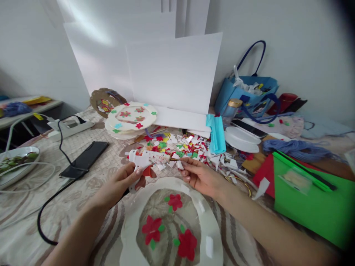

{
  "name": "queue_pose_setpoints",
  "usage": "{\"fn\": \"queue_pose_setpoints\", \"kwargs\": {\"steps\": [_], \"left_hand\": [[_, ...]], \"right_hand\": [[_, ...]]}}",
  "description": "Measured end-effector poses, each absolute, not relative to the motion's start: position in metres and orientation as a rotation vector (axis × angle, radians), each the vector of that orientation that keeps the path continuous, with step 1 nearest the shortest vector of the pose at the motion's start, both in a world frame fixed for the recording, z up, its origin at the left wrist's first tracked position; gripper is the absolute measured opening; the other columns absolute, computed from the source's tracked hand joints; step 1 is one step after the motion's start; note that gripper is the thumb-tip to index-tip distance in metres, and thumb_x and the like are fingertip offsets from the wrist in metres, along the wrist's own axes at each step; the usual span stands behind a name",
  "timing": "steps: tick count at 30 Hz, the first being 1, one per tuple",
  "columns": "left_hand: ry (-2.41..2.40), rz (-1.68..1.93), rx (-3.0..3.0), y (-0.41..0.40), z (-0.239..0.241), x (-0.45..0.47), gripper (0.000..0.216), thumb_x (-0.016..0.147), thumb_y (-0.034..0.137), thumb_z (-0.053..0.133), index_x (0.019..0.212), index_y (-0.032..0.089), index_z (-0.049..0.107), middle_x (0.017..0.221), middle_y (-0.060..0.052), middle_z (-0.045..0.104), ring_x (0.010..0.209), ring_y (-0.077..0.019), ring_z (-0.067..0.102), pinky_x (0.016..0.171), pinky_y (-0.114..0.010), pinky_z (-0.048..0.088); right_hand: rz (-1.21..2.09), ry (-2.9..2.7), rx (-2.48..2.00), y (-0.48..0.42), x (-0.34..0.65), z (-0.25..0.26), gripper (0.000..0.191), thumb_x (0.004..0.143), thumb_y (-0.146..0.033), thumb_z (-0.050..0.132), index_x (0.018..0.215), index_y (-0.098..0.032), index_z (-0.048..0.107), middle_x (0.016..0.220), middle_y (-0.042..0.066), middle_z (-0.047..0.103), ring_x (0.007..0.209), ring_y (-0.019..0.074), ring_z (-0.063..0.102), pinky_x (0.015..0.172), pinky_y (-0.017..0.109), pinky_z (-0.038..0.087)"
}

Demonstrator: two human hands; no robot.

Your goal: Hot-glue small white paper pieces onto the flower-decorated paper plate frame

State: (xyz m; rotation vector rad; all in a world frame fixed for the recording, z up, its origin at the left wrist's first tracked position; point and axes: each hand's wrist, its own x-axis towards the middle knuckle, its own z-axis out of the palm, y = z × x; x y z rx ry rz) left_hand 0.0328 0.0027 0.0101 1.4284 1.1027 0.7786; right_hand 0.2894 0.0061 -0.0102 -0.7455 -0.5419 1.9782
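My left hand (123,181) grips a white hot glue gun (145,159) with a red trigger, its nozzle pointing right. My right hand (198,175) pinches a small white paper scrap (179,164) just at the nozzle tip. Both hands hover above a white paper-plate ring (133,221) lying near me, with red paper flowers (152,229) and green leaves stuck on a clear centre. A black cord (48,201) runs left from the glue gun across the cloth.
A heap of coloured paper scraps (191,146) lies beyond my hands. Decorated plates (131,117) are stacked at the back, white boards (174,70) lean on the wall. A black phone (84,159), power strip (70,127), blue bag (245,94), green sheet (313,201) and blue yarn (294,147) surround them.
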Motion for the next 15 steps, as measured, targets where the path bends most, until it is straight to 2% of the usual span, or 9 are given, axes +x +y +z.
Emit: {"fn": "queue_pose_setpoints", "kwargs": {"steps": [8, 15], "left_hand": [[1.106, 0.790, 1.428, 0.0017, 0.0153, 0.0375, 0.030, 0.078, 0.047, 0.058, 0.071, 0.018, 0.053, 0.057, 0.001, 0.054, 0.056, -0.0127, 0.046, 0.055, -0.026, 0.033], [1.109, 0.772, 1.470, 0.0019, 0.0148, 0.0356, 0.037, 0.078, 0.051, 0.058, 0.063, 0.019, 0.047, 0.058, 0.000, 0.055, 0.057, -0.0121, 0.046, 0.055, -0.025, 0.034]], "right_hand": [[2.071, -0.427, -0.638, 0.0043, 0.2871, -0.0064, 0.021, 0.064, -0.007, 0.078, 0.076, -0.015, 0.062, 0.069, -0.001, 0.057, 0.056, 0.0047, 0.048, 0.047, 0.015, 0.038], [2.056, -0.403, -0.607, 0.0048, 0.2875, -0.0050, 0.026, 0.060, -0.008, 0.082, 0.076, -0.014, 0.062, 0.066, -0.001, 0.056, 0.056, 0.0044, 0.047, 0.047, 0.014, 0.037]]}}
